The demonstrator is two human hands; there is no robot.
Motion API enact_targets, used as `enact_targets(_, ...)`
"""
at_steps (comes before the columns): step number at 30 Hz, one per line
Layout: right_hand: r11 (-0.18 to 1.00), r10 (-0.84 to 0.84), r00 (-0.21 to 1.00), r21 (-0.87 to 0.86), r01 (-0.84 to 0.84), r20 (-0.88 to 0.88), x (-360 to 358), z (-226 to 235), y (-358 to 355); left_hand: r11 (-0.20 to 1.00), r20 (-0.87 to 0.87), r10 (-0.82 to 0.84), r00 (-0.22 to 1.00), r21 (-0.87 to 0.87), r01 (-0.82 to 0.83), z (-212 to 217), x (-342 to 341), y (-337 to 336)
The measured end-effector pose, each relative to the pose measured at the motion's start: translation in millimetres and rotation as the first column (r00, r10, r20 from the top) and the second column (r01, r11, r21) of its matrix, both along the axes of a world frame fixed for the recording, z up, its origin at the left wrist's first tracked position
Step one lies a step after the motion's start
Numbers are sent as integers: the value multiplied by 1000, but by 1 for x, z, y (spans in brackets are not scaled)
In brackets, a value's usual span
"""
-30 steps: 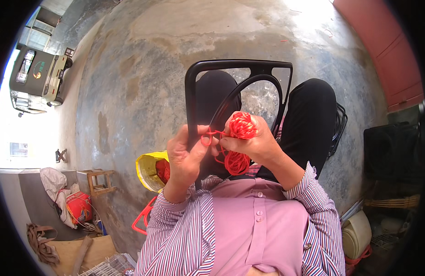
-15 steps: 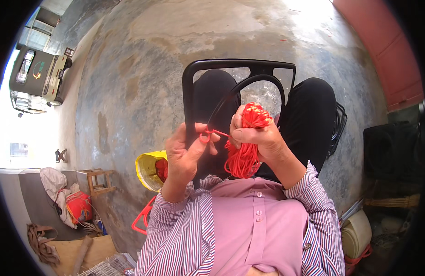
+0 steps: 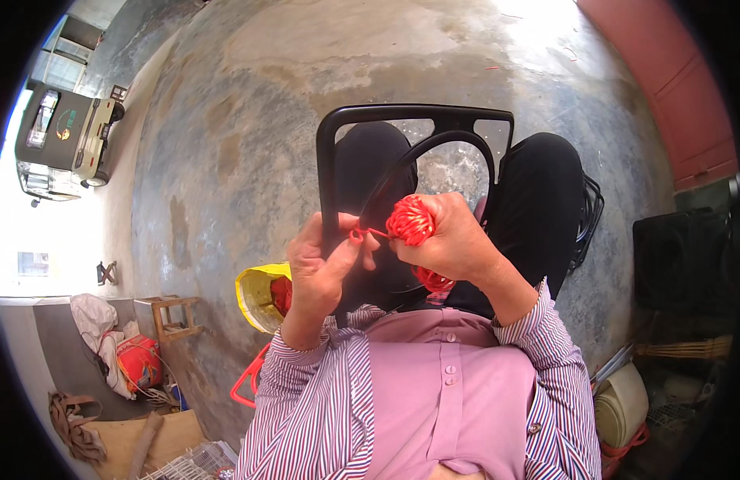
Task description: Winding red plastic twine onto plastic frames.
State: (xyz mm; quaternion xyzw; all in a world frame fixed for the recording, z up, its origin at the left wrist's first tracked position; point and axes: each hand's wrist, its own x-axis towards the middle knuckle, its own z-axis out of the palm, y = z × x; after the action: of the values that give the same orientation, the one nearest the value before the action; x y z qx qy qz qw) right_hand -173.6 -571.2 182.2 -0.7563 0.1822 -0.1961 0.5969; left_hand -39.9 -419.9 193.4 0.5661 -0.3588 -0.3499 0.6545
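A black tubular frame (image 3: 422, 110) with a curved inner bar stands between my knees. My left hand (image 3: 322, 268) is at its left upright, thumb and fingers pinching a loop of red cord (image 3: 356, 236) against the bars. My right hand (image 3: 458, 248) is closed round a bundle of red cord (image 3: 411, 220), whose looped top bulges out toward the left and whose lower loops hang below the fist. A short taut strand runs from the bundle to the left fingertips. The exact path of the cord round the bar is hidden by my fingers.
A yellow container (image 3: 260, 298) with red stuff inside stands left of my knee, near a red frame (image 3: 250, 380). Further left are a small wooden stool (image 3: 174, 318) and an orange-red bag (image 3: 139, 362). A parked vehicle (image 3: 66, 132) is at the far left. Black frames (image 3: 590, 220) lie at right.
My right hand has turned and tipped the cord bundle, so its top now points left and nearer the left fingers. The left hand stays pinched at the frame; the red loop there looks smaller.
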Motion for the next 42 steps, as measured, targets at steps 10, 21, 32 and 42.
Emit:
enact_targets(10,978,-26,953,207,-39,301,1,-5,-1,999,18,31,999,-15,-31,0,-1,0)
enact_targets(21,247,-310,888,931,-270,339,2,-21,20,998,48,17,999,61,-20,5,-11,0)
enact_targets(32,565,-98,923,784,-256,372,6,-10,6,1000,40,-27,999,14,26,3,-12,-2)
enact_targets(42,944,-25,966,323,-62,259,5,10,6,999,171,-26,985,39,19,7,-13,-5)
